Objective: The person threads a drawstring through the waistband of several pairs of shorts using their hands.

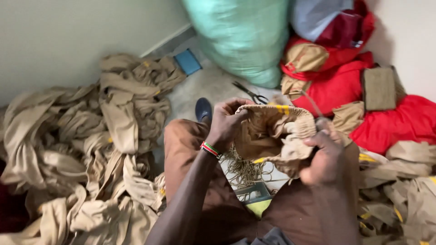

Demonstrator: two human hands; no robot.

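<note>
Left hand (pixel 225 123): grip closed on the rim of a tan knitted piece (pixel 274 134), centre of the frame, fingers curled over its upper left edge. A beaded wristband (pixel 209 149) sits on that wrist.
Right hand (pixel 323 156): grip closed on the lower right side of the same piece; a thin needle (pixel 312 104) rises from it toward the upper right, somewhat blurred.
The piece is held above the lap, with a yellow stripe along its top edge.
Below it, loose tan yarn (pixel 245 171) lies in a tangle between the legs in brown trousers (pixel 188 172).
Scissors (pixel 250 93) lie on the floor (pixel 204 86) just above the hands.
Left of frame: large heap of tan cloth (pixel 91 149).
Top centre: green sack (pixel 243 38).
Upper right: red cloth (pixel 345 81).
</note>
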